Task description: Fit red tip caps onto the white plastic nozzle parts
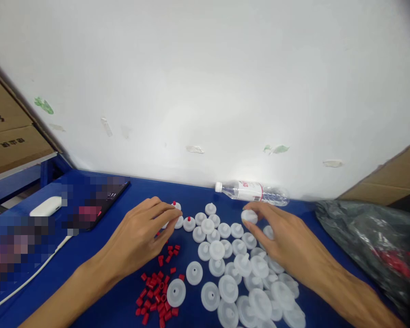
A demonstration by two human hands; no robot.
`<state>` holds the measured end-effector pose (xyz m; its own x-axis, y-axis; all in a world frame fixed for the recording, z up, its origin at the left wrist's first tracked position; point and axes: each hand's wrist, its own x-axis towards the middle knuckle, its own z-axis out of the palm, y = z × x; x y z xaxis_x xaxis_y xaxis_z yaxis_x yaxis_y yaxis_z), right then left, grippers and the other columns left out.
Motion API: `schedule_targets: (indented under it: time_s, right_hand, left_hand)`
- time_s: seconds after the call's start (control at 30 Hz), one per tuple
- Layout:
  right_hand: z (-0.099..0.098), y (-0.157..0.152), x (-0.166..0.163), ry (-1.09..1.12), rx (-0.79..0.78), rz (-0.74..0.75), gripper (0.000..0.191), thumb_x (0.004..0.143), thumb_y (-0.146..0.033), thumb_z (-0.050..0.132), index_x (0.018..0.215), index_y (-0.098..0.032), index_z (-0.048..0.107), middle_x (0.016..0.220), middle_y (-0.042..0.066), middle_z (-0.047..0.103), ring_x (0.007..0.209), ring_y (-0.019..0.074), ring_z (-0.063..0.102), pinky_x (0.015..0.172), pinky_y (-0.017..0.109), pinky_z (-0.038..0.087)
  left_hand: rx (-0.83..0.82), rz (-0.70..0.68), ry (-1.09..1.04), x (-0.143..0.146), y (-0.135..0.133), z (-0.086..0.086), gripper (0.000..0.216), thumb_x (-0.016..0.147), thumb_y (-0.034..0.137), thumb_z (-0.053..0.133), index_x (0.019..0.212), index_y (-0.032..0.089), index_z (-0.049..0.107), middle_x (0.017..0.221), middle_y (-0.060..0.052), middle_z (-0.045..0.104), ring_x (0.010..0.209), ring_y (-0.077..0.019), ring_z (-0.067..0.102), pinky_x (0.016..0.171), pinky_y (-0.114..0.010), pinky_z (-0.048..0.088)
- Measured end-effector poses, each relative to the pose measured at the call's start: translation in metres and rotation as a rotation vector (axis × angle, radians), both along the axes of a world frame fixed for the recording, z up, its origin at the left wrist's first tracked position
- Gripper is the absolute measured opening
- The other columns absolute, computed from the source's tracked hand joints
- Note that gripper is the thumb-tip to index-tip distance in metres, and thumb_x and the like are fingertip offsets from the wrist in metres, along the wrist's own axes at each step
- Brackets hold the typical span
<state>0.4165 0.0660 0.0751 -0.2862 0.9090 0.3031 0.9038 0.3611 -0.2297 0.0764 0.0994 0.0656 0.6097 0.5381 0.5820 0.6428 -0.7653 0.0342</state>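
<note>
My left hand (pixel 146 230) reaches over the left end of a group of white plastic discs with nozzles. Its thumb and fingers come together in a pinch beside white discs topped with red caps (pixel 189 219); whatever lies between the fingertips is hidden. Below that hand lies a pile of small red caps (pixel 155 294). With thumb and fingers, my right hand (pixel 276 228) grips one white plastic disc (pixel 249 216) at the back of the group. Under and beside my right hand many more white discs (pixel 259 266) lie spread and overlapping, without red caps.
A clear plastic bottle (pixel 249 191) lies on its side against the white wall (pixel 205 91). On the blue table's left are a phone (pixel 104 200), a white device (pixel 46 207) and a cable (pixel 34 277). A dark plastic bag (pixel 369 246) with red pieces sits at right.
</note>
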Motion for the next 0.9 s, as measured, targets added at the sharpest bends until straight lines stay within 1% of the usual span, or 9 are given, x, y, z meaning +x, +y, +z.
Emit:
schedule_targets:
  time_s: [0.13,0.27,0.33,0.4,0.43,0.53,0.73,0.83,0.9]
  right_hand:
    - [0.005,-0.013,-0.017,0.041,0.088,0.131,0.026,0.11,-0.041,0.052,0.132,-0.029,0.059,0.115,0.004,0.07,0.08,0.0182,0.075,0.064,0.032,0.061]
    - [0.005,-0.022,-0.032,0.007,0.142,0.21,0.03,0.112,-0.045,0.048,0.134,-0.027,0.059,0.124,0.008,0.068,0.09,0.0204,0.077,0.064,0.033,0.064]
    - [0.004,-0.025,-0.039,0.002,0.182,0.261,0.031,0.113,-0.044,0.045,0.134,-0.026,0.058,0.128,0.008,0.071,0.1,0.0221,0.078,0.073,0.036,0.067]
    - [0.002,-0.028,-0.044,0.017,0.226,0.314,0.032,0.114,-0.042,0.043,0.133,-0.023,0.059,0.123,0.007,0.076,0.104,0.0223,0.078,0.085,0.04,0.067]
    - [0.002,-0.029,-0.047,0.026,0.245,0.331,0.032,0.114,-0.042,0.043,0.133,-0.022,0.06,0.118,0.006,0.078,0.103,0.022,0.078,0.087,0.041,0.067]
    - [-0.001,-0.032,-0.051,0.04,0.289,0.346,0.032,0.114,-0.041,0.044,0.132,-0.022,0.062,0.115,0.005,0.079,0.098,0.0213,0.079,0.086,0.041,0.067]
    - [-0.003,-0.034,-0.052,0.04,0.311,0.357,0.036,0.113,-0.041,0.044,0.135,-0.02,0.064,0.116,0.006,0.079,0.099,0.0216,0.079,0.084,0.04,0.067]
    - [-0.003,-0.036,-0.055,0.023,0.342,0.356,0.038,0.112,-0.042,0.047,0.135,-0.017,0.065,0.113,0.006,0.08,0.098,0.0224,0.079,0.084,0.04,0.068]
    - [-0.005,-0.038,-0.057,0.007,0.385,0.352,0.039,0.111,-0.041,0.048,0.134,-0.015,0.065,0.111,0.006,0.08,0.096,0.0225,0.079,0.083,0.039,0.068]
  left_hand:
    - [-0.004,-0.012,-0.043,0.014,-0.01,-0.008,0.027,0.103,0.009,0.059,0.126,0.023,0.064,0.111,-0.005,0.074,0.095,-0.0183,0.063,0.084,-0.034,0.055]
    - [-0.034,-0.066,-0.1,0.026,-0.024,-0.019,0.032,0.103,0.009,0.061,0.132,0.022,0.063,0.113,-0.006,0.074,0.101,-0.0195,0.064,0.091,-0.036,0.057]
    - [-0.057,-0.093,-0.128,0.03,-0.031,-0.024,0.036,0.102,0.006,0.061,0.133,0.024,0.063,0.111,-0.006,0.073,0.099,-0.0193,0.063,0.089,-0.036,0.057]
    - [-0.078,-0.12,-0.155,0.033,-0.037,-0.027,0.041,0.1,0.003,0.059,0.135,0.025,0.063,0.111,-0.006,0.072,0.097,-0.0188,0.061,0.086,-0.035,0.056]
    - [-0.088,-0.133,-0.163,0.034,-0.039,-0.029,0.044,0.099,0.001,0.059,0.136,0.025,0.062,0.112,-0.006,0.071,0.097,-0.0186,0.06,0.085,-0.034,0.056]
    - [-0.096,-0.162,-0.172,0.035,-0.043,-0.032,0.047,0.099,-0.002,0.056,0.137,0.023,0.063,0.113,-0.007,0.07,0.097,-0.0183,0.058,0.084,-0.033,0.055]
    - [-0.105,-0.22,-0.238,0.04,-0.042,-0.03,0.044,0.098,-0.004,0.057,0.135,0.019,0.065,0.111,-0.006,0.068,0.094,-0.0162,0.055,0.081,-0.029,0.051]
    - [-0.072,-0.202,-0.246,0.044,-0.043,-0.03,0.041,0.099,-0.004,0.057,0.134,0.016,0.064,0.11,-0.006,0.067,0.094,-0.0161,0.053,0.082,-0.03,0.049]
    - [-0.083,-0.182,-0.22,0.046,-0.044,-0.031,0.033,0.101,0.001,0.059,0.13,0.015,0.063,0.107,-0.006,0.067,0.093,-0.0172,0.052,0.082,-0.032,0.048]
